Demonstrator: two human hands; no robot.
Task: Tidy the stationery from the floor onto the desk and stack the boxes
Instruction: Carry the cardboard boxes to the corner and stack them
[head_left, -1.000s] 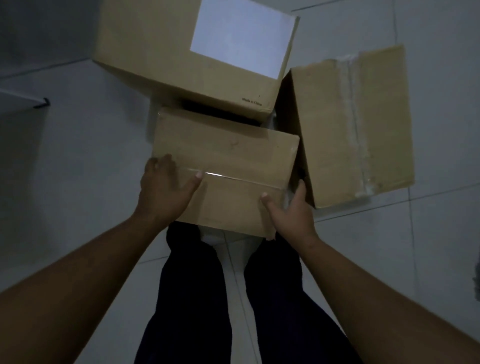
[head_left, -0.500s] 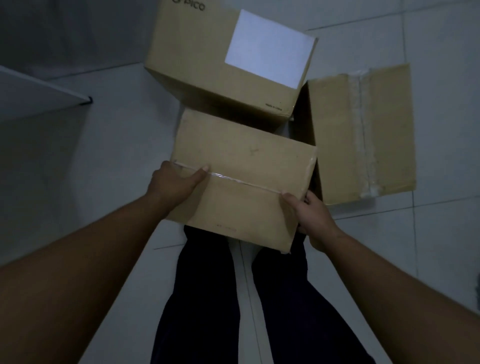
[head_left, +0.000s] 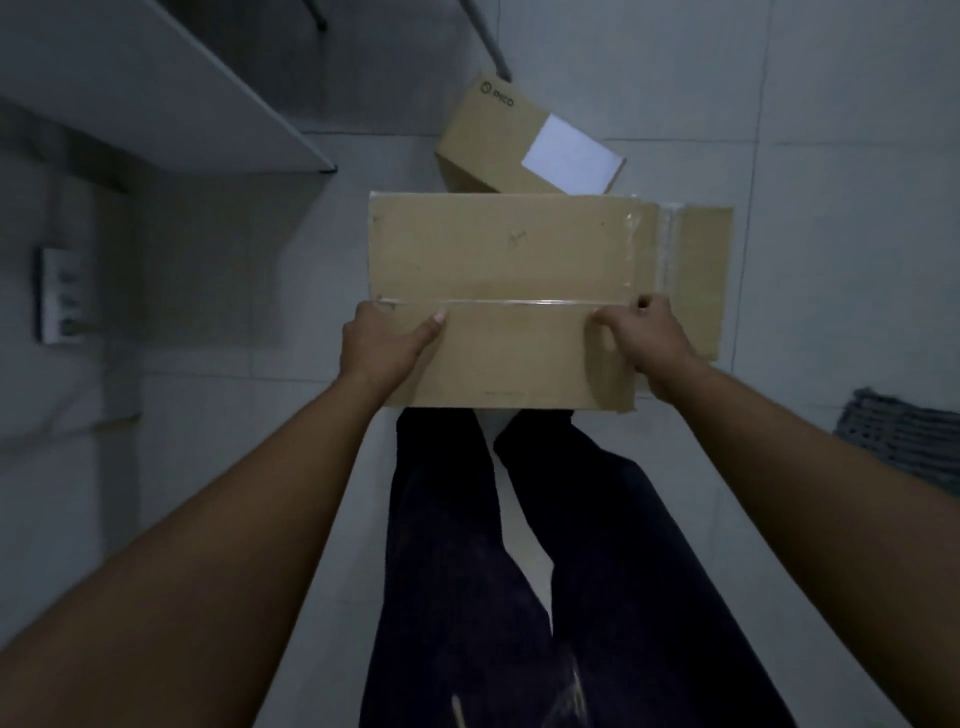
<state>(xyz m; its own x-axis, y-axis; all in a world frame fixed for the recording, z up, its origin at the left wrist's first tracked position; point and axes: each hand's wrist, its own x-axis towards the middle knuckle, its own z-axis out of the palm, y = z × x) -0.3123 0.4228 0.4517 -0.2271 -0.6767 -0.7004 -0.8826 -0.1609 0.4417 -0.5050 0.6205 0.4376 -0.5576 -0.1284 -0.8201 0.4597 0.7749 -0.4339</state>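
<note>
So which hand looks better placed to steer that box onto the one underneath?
Probably the right hand: it grips the held box at the edge that overlaps the lower box. The left hand grips the opposite side, away from it.

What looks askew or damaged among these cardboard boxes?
The labelled box lies skewed, at an angle to the held box, which the left hand and right hand grip. The tape on the right-side box looks wrinkled.
</note>
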